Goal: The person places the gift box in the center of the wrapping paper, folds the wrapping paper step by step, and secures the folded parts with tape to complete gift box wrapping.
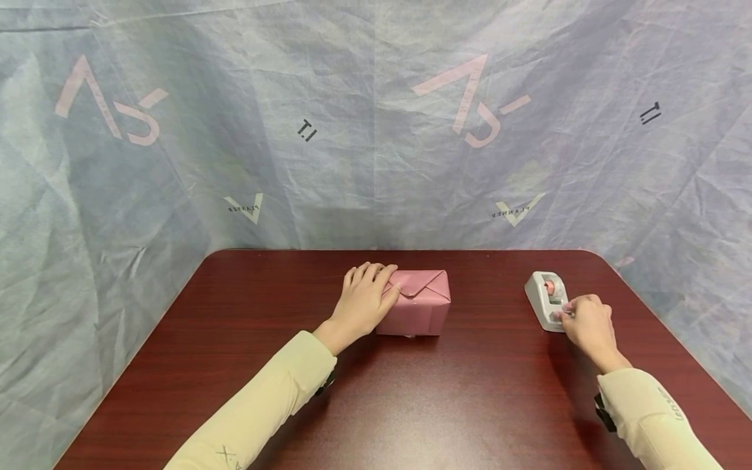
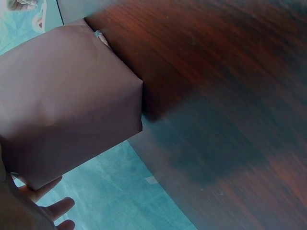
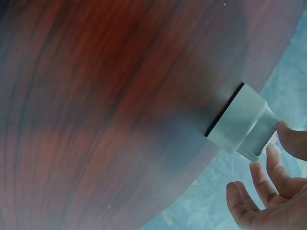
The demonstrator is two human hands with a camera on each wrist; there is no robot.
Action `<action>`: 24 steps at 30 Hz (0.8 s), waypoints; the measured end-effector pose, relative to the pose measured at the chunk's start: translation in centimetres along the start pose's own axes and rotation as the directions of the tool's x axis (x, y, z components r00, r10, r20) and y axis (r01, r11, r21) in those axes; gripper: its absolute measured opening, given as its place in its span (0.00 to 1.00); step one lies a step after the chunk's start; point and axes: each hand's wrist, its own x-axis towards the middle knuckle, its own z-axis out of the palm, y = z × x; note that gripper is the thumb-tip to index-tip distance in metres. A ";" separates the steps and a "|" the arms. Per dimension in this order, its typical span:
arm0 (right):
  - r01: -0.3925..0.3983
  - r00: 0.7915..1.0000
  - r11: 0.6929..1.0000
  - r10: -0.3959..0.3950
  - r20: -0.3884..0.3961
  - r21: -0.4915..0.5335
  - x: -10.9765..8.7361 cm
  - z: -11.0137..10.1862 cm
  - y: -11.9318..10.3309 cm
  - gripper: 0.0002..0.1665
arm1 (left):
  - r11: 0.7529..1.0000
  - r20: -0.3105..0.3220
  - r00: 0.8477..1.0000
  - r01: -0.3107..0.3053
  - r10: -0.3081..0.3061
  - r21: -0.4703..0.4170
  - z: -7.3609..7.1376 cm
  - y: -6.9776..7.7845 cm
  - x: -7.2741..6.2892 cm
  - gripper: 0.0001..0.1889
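A box wrapped in pink paper [image 1: 416,313] stands on the table, its folded flap uppermost in the head view. My left hand [image 1: 365,297] holds the box at its left end, with the thumb over the flap and the fingers spread towards the far side. In the left wrist view, some fingers [image 2: 60,207] show past the box's edge. To the right is a pale grey tape dispenser [image 1: 542,307] with a small roll of tape [image 1: 549,287]. At its serrated cutter, my right hand [image 1: 589,326] pinches the tape's end; the clear strip itself is hardly visible.
A dark red-brown wooden table [image 1: 423,405] with rounded far corners carries both things. Behind and beside it hangs a creased grey-blue cloth [image 1: 352,176] printed with letters. The dispenser stands near the table's right side.
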 end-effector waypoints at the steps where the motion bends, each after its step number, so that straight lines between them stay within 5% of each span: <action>1: -0.008 1.000 1.000 0.008 0.003 0.001 0.0 0.0 0.0 0.15 | 1.000 -0.003 1.000 -0.002 0.002 -0.001 0.0 0.0 0.0 0.25; 24: -0.030 1.000 0.999 0.030 0.009 0.014 0.3 -0.1 -0.6 0.16 | 1.000 0.006 1.000 0.002 -0.002 -0.010 0.1 0.0 0.0 0.25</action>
